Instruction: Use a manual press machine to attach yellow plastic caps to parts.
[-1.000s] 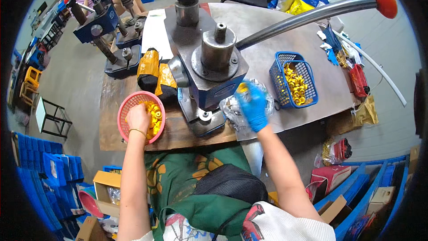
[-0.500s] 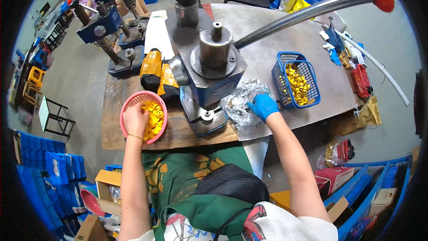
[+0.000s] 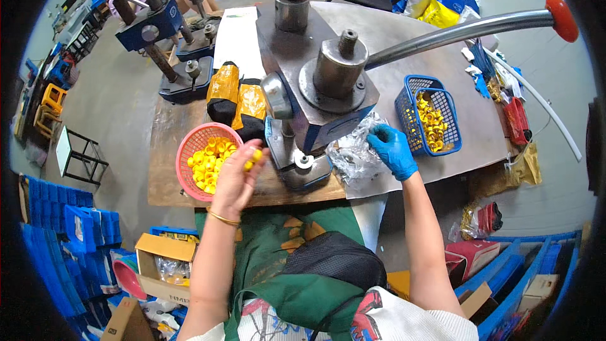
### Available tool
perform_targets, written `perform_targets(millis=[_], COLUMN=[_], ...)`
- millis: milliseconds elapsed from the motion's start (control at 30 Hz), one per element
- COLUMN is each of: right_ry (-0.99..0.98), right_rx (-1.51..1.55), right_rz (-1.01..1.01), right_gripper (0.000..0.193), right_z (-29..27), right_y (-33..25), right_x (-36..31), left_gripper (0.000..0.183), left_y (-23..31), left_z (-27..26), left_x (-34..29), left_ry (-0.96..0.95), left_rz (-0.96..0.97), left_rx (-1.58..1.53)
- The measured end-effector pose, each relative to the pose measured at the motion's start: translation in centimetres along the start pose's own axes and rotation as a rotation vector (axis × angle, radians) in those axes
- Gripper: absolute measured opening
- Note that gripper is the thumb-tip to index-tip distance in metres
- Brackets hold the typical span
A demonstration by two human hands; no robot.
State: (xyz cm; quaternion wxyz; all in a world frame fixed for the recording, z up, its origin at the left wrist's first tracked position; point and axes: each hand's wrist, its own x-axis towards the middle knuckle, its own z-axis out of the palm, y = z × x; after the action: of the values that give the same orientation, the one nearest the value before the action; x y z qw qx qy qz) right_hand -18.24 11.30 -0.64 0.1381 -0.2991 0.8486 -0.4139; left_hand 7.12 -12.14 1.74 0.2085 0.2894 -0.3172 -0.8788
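Note:
My bare left hand [image 3: 235, 182] is raised beside the pink basket [image 3: 182, 167], its fingers curled around a few small yellow round parts [image 3: 254, 156]. More yellow parts [image 3: 207, 165] lie heaped in that basket. My right hand [image 3: 394, 151], in a blue glove, is over a crumpled clear plastic bag [image 3: 356, 161] with its fingertips pinched together. Whatever those fingertips hold is too small or hidden to make out. Between my hands stands a blue and steel hand press [image 3: 331, 88]. A small white round seat [image 3: 303, 160] shows on its base.
The press lever [image 3: 467, 36] with a red knob [image 3: 562, 17] slants over the table's right side. A blue basket [image 3: 410, 132] of yellow parts stands right of the bag. Tape-wrapped black bundles [image 3: 224, 91] lie left of the press. Another person sits at the far left.
My left hand has come up out of the pink basket and moved right, holding yellow parts. My right hand has shifted slightly and its fingers have drawn together. The whole view has shifted a little.

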Motion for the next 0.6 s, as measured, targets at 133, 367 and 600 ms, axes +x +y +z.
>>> perform_targets(millis=[133,367,600], right_ry=[-0.023,-0.063,-0.164], right_rx=[0.224,0.362,0.398], right_rz=[-0.026,-0.028,-0.181], right_gripper=[0.019,0.017,0.017], right_z=[0.6,2.6,6.1], right_y=[-1.8,-1.6,-5.0], right_x=[-1.5,-2.7,-3.1], left_gripper=[0.034,0.029,0.022], left_y=[-4.8,-8.0,-8.1], left_z=[2.3,1.5,2.0], left_x=[0.7,2.4,2.9], left_ry=[-0.044,-0.058,-0.103], left_rz=[-0.035,0.379,0.747], left_rx=[0.288,1.005,1.322])
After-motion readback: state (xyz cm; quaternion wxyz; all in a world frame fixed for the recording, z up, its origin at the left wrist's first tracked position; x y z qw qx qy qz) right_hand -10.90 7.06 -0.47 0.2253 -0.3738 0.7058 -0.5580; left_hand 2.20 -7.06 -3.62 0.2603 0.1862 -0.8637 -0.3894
